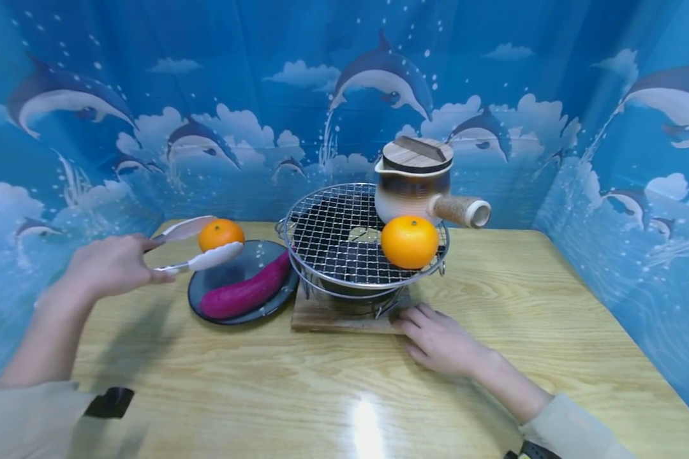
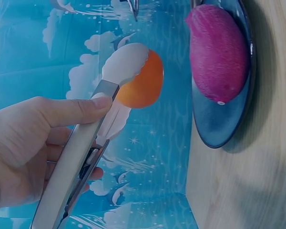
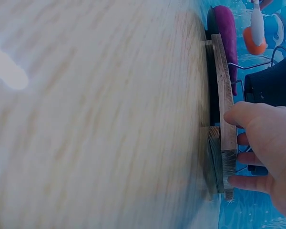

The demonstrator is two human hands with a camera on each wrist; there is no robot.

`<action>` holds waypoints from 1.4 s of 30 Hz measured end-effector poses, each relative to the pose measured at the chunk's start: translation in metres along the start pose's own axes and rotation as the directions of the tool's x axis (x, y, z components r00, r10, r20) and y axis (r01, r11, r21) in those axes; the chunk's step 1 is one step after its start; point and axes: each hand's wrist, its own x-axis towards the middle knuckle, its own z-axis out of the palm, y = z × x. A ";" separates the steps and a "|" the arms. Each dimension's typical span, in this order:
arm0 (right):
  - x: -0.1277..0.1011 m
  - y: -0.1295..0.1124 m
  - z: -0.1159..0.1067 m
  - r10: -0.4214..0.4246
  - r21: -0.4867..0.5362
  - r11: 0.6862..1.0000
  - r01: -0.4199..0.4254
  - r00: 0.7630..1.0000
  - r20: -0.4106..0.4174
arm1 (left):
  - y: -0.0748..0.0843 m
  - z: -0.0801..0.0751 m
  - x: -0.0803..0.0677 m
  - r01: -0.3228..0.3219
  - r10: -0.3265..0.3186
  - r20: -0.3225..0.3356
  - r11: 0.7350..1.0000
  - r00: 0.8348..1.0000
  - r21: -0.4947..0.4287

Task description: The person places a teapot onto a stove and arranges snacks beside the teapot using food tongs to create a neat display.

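In the head view my left hand (image 1: 111, 264) holds metal tongs (image 1: 215, 256) with white scalloped tips. Between those tips an orange mandarin (image 1: 221, 234) is held above the dark plate (image 1: 209, 279); the left wrist view shows the mandarin (image 2: 150, 86) partly covered by one tip. A purple sweet potato (image 1: 247, 293) lies on the plate. My right hand (image 1: 439, 338) grips the front right corner of a wooden board (image 1: 344, 322) under the grill. Thumb and fingers touch the board (image 3: 224, 90) in the right wrist view, where some fingertips are hidden.
A round wire grill rack (image 1: 344, 245) stands on the board over a dark burner. On it are a second mandarin (image 1: 410, 242) and a ceramic pot (image 1: 410, 191) with a wooden lid, its side handle (image 1: 462, 210) jutting right. A dolphin-print curtain (image 1: 298, 76) surrounds the wooden table (image 1: 528, 306).
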 end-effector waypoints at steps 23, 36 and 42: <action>0.001 0.000 0.000 -0.013 0.010 1.000 0.014 1.000 -0.021 | 0.014 -0.020 -0.003 -0.003 0.006 -0.072 0.999 0.997 0.047; 0.000 0.000 0.000 -0.002 0.011 1.000 0.002 1.000 -0.010 | 0.029 -0.027 -0.010 -0.033 0.042 -0.113 0.997 0.993 0.076; 0.000 -0.001 0.001 0.005 0.018 1.000 -0.005 1.000 -0.002 | 0.035 -0.031 -0.015 -0.045 0.057 -0.134 0.995 0.989 0.091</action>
